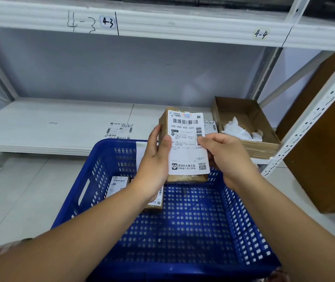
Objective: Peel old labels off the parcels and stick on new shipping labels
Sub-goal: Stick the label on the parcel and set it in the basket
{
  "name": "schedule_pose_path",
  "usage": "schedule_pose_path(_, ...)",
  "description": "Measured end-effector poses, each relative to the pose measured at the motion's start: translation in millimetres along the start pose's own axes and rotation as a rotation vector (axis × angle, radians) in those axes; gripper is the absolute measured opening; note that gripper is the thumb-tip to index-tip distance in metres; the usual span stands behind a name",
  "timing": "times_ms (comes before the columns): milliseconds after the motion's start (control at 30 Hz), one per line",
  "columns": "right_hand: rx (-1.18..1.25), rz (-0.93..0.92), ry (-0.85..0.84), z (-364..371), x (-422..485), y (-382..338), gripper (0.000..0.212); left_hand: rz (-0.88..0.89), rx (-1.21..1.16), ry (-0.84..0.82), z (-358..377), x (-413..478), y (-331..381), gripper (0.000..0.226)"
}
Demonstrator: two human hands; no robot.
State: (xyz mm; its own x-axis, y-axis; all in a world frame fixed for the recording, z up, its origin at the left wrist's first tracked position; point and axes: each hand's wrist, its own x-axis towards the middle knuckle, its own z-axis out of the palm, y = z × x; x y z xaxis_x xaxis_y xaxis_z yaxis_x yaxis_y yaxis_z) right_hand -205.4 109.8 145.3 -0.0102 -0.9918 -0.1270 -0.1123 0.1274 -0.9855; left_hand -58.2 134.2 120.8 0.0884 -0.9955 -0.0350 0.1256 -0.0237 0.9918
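I hold the parcel (pixel 187 177) in both hands, above the far end of the basket (pixel 109 147) and just in front of the shelf (pixel 50 123). My left grip (pixel 154 159) is closed round the parcel's left side: the thumb lies on the left edge of the label (pixel 187 155) and the fingers curl behind the cardboard. My right grip (pixel 225 157) is closed on the right side, with the thumb pressed on the label's right edge and the fingers tucked underneath. I cannot tell whether that edge is stuck down or loose under my thumb.

The label is white, with barcodes and a QR code, and covers nearly the whole top face. Its lower right corner reaches slightly past the cardboard.

The basket is blue and perforated. Two more parcels lie in it at the left, one (pixel 117 186) near the wall and the other (pixel 154 204) partly hidden under my left wrist; both carry labels.

On the shelf, loose labels (pixel 119 130) lie flat to the left of the parcel I hold. To the right stands an open box (pixel 250 112) with crumpled white scraps (pixel 237 130) inside. The shelf beam above is marked 4-3 and 4-4.
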Motion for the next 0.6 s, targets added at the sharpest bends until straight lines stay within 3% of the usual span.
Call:
schedule_pose_path(400, -0.301, -0.260, 0.091, 6, -4, 7, 0.005, 0.020, 0.018, 0.023, 2, 0, -3, 0.044)
schedule_pose_path(600, -0.406, -0.341, 0.148, 10, -9, 9, 0.014, 0.005, 0.020, 0.038, 1, 1, -2, 0.045)
